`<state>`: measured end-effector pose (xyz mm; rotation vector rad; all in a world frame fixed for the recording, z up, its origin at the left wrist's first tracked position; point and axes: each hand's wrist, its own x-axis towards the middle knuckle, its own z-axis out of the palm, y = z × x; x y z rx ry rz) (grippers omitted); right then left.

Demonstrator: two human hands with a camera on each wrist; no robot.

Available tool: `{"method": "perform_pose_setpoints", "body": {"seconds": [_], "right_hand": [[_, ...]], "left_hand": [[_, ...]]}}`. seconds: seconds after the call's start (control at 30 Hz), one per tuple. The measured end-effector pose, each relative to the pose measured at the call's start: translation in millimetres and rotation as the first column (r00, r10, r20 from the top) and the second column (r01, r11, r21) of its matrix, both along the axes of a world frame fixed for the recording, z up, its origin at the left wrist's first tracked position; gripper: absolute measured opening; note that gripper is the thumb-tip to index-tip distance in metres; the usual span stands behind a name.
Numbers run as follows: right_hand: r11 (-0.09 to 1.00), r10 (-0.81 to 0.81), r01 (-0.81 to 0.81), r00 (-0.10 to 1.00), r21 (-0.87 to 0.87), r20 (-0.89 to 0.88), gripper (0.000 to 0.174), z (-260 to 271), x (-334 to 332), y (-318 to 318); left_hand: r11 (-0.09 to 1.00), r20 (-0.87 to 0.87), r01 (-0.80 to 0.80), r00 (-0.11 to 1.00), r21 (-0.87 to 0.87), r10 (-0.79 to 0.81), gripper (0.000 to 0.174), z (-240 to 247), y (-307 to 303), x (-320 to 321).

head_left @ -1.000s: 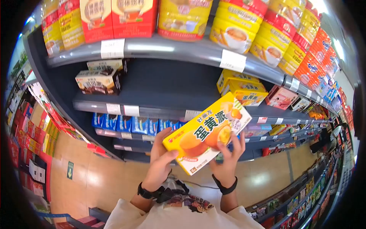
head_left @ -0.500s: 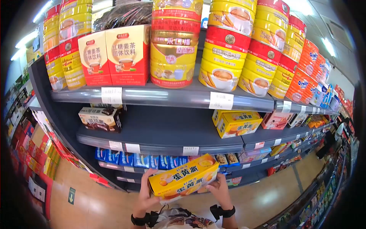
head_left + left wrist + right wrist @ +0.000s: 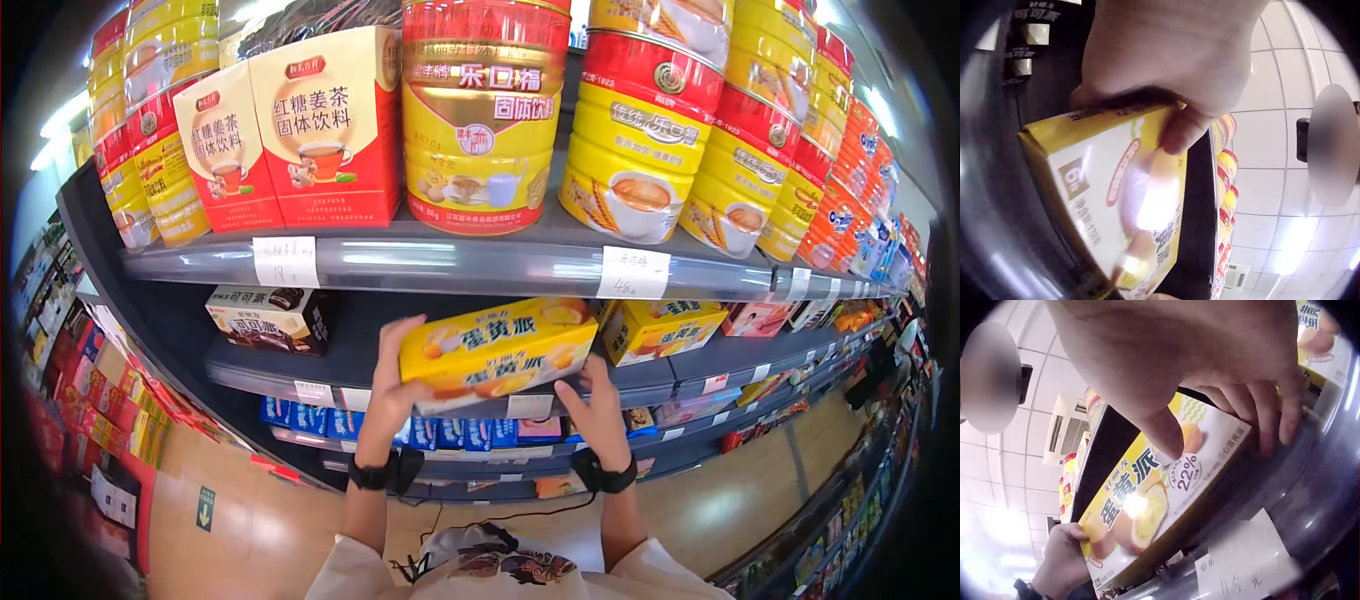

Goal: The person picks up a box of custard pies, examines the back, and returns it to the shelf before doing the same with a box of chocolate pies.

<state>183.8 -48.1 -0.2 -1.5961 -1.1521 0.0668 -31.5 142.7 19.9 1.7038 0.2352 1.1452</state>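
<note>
Holding a yellow box by its two ends, the person has it level at the front edge of the middle shelf, hands apart. The left hand wraps the left end, thumb on the printed face. The right hand cups the right end from below, thumb and fingers pressed on the card.

The step in hand looks like setting the box onto that shelf, in the bare stretch between a brown box at the shelf's left and matching yellow boxes at its right. The next move, I judge, calls for lifting the lower edge over the shelf's lip and pushing the box back flat, without catching the price tag.

The box is long, flat, sharp-cornered glossy cardboard. The shelf is smooth dark metal with a shiny front strip.
</note>
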Motion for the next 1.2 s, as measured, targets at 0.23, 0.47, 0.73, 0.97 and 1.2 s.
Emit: {"method": "perform_pose_setpoints", "body": {"seconds": [0.23,0.47,0.73,0.97,1.2], "right_hand": [[0.989,-0.008,0.021,0.996,-0.147,0.090,0.060,-12,32,29],[0.996,0.015,-0.007,0.996,-0.091,0.086,0.058,-16,31,17],[1.000,-0.008,0.015,0.895,-0.012,0.446,0.060,26,24,15],[0.957,0.186,-0.059,0.877,-0.285,0.443,0.067,32,44,48],[0.901,0.237,0.003,0.835,-0.435,0.496,0.082,32,77,83]], "left_hand": [[0.975,-0.450,-0.021,0.885,0.223,0.122,0.074,14,53,27],[0.933,-0.410,-0.231,0.850,0.277,0.332,0.073,8,15,12],[0.921,-0.506,-0.150,0.797,0.361,0.328,0.070,34,-15,5],[0.694,-0.536,-0.099,0.559,0.714,0.632,0.074,16,9,48],[0.764,-0.698,0.001,0.410,0.645,0.588,0.069,15,55,91]]}}
